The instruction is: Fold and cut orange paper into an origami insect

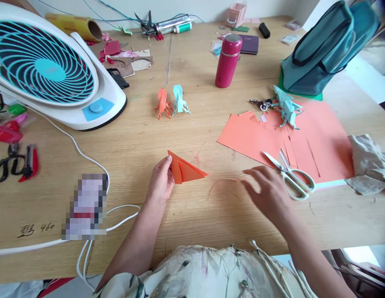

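My left hand (pixel 162 177) pinches a folded orange paper (pixel 188 170) by its left edge, thumb on top; its point faces right. Over the table to the right, my right hand (pixel 267 191) holds nothing, fingers apart and slightly blurred. Just beyond it lie white-handled scissors (pixel 296 182), blades pointing up and left onto orange paper sheets (pixel 323 136). A thin orange paper strip (pixel 223 180) curls on the table between my hands. Farther back stand an orange origami figure (pixel 162 102) and a light blue origami figure (pixel 179 99).
A white fan (pixel 108 95) stands at the left, above a phone with a blurred screen (pixel 87 203) and white cables (pixel 124 207). A pink flask (pixel 228 62) is at the back. A blue origami insect (pixel 287 107) rests on the orange sheets, near a teal bag (pixel 319 49).
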